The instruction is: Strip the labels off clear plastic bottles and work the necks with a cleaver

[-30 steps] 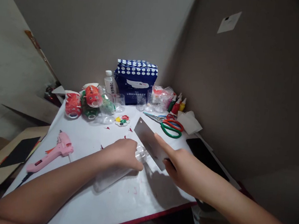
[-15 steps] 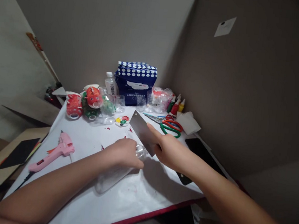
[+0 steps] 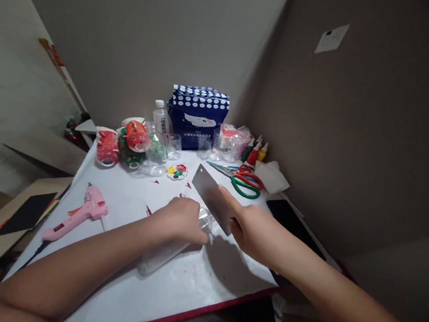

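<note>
A clear plastic bottle [image 3: 161, 257] lies on its side on the white-covered table, its neck end pointing right. My left hand [image 3: 184, 221] is closed around it near the neck and presses it down. In my right hand [image 3: 251, 230] is a cleaver-like knife with a broad rectangular metal blade [image 3: 213, 196] and a small hole at its far corner. The blade stands tilted just right of the bottle's neck; whether it touches the plastic I cannot tell. My right fingers hide the knife's handle, and the index finger lies along the blade.
A pink glue gun [image 3: 80, 214] lies left. Red and green painted bottle crafts [image 3: 136, 137], a paint palette [image 3: 177, 171] and a blue bag [image 3: 197, 121] stand behind. Scissors [image 3: 246, 184], paint bottles [image 3: 253, 153], tissues [image 3: 272, 177] and a black board [image 3: 295, 227] are on the right.
The knife and my right hand have shifted slightly right and down. My left hand still holds the bottle in nearly the same place. The view has moved a little.
</note>
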A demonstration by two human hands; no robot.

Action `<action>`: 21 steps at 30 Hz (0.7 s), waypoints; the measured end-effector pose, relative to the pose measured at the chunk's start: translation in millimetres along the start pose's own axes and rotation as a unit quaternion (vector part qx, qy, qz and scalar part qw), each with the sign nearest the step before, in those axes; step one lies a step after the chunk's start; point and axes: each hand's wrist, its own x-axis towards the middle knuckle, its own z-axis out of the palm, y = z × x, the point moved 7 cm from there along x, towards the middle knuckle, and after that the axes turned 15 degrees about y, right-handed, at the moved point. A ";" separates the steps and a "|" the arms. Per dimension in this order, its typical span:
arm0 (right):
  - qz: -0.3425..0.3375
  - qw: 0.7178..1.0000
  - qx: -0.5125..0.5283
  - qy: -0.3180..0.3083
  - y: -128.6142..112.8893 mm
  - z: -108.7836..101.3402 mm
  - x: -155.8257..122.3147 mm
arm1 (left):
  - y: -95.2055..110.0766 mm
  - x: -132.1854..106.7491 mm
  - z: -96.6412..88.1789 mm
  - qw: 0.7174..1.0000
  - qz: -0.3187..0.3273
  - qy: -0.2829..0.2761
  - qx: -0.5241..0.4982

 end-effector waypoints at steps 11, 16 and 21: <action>0.001 0.999 -0.004 -0.043 4.4 16.5 -40.3 | -1.6 -2.9 -1.3 1.000 -0.008 -0.009 -0.002; 0.007 1.000 0.004 -0.028 8.0 2.4 -41.5 | 1.4 -1.0 -2.4 1.000 0.008 -0.020 -0.004; 0.014 0.999 0.038 0.017 -1.1 3.4 10.4 | 2.1 0.5 -4.9 1.000 0.017 -0.014 0.008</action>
